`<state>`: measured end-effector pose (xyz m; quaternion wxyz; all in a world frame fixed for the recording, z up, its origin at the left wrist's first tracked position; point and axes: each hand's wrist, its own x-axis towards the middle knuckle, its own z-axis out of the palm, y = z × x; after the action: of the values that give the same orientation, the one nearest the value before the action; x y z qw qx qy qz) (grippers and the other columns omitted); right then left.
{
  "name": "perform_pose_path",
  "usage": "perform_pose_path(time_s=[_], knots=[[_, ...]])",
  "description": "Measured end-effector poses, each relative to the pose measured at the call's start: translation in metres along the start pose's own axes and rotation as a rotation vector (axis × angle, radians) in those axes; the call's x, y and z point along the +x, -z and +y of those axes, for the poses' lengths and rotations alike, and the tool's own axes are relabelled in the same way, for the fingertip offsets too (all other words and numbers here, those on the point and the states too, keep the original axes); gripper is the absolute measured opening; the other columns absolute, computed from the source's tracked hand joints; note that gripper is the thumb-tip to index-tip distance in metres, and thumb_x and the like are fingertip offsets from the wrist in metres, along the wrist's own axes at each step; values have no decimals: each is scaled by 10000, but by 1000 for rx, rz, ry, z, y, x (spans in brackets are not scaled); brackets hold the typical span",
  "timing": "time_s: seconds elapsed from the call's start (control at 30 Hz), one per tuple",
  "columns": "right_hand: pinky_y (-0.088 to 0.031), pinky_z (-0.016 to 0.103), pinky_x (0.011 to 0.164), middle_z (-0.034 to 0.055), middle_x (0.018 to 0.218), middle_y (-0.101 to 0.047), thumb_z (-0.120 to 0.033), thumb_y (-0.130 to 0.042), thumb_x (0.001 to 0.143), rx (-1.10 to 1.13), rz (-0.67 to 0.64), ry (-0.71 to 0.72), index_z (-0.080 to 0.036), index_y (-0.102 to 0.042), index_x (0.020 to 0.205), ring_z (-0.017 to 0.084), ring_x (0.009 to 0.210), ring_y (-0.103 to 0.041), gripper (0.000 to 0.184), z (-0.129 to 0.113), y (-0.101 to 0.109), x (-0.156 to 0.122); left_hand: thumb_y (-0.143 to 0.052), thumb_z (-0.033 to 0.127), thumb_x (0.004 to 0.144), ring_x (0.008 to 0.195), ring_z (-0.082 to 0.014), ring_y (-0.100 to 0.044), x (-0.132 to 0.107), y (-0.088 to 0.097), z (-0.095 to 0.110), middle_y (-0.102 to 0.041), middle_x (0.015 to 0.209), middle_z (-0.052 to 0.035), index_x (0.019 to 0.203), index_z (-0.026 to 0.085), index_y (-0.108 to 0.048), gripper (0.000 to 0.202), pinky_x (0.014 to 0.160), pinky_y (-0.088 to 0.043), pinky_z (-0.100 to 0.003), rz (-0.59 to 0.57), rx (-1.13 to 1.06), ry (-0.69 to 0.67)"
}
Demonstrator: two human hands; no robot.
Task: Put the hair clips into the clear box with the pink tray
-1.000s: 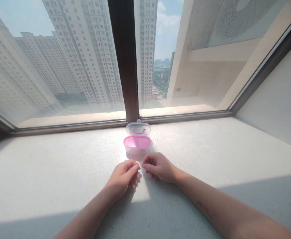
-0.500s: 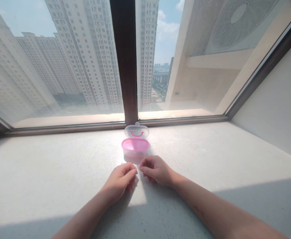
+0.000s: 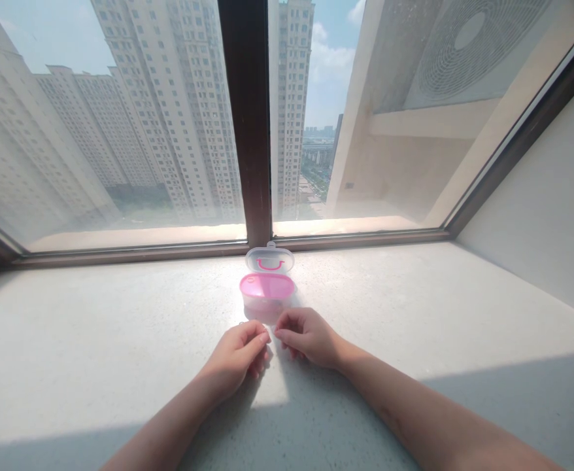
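Observation:
My left hand [image 3: 242,353] and my right hand [image 3: 309,335] are close together above the pale speckled sill, fingertips nearly meeting. Each has thumb and forefinger pinched. Whatever lies between them is too small to make out. A little thin loop, perhaps of thread or wire, shows at the back of my left hand's knuckles. Just beyond both hands stands an oval plastic box [image 3: 266,303] with clear sides and a pink tray [image 3: 267,286] in its top. Its clear lid [image 3: 270,260], with a pink handle, is tipped back towards the window.
The stone sill [image 3: 120,340] stretches to both sides, sunlit with shadow near me. A dark window frame [image 3: 252,131] runs along its back edge and upward. On the right a white wall [image 3: 546,196] bounds the sill. Tall buildings stand outside.

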<state>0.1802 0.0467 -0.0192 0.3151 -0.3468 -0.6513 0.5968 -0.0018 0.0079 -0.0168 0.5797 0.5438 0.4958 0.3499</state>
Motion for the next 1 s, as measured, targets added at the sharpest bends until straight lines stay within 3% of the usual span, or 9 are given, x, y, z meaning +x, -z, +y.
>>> perform_pose_path(time_s=[1.0], knots=[[-342, 159, 369, -20, 574, -583, -204, -593, 778, 13, 20, 45, -139, -584, 740, 72, 413, -506, 76, 0, -1, 2, -528, 452, 809, 437, -94, -469, 1, -2, 0, -539, 556, 10, 689, 164, -496, 314, 395, -342, -193, 39, -1, -23]])
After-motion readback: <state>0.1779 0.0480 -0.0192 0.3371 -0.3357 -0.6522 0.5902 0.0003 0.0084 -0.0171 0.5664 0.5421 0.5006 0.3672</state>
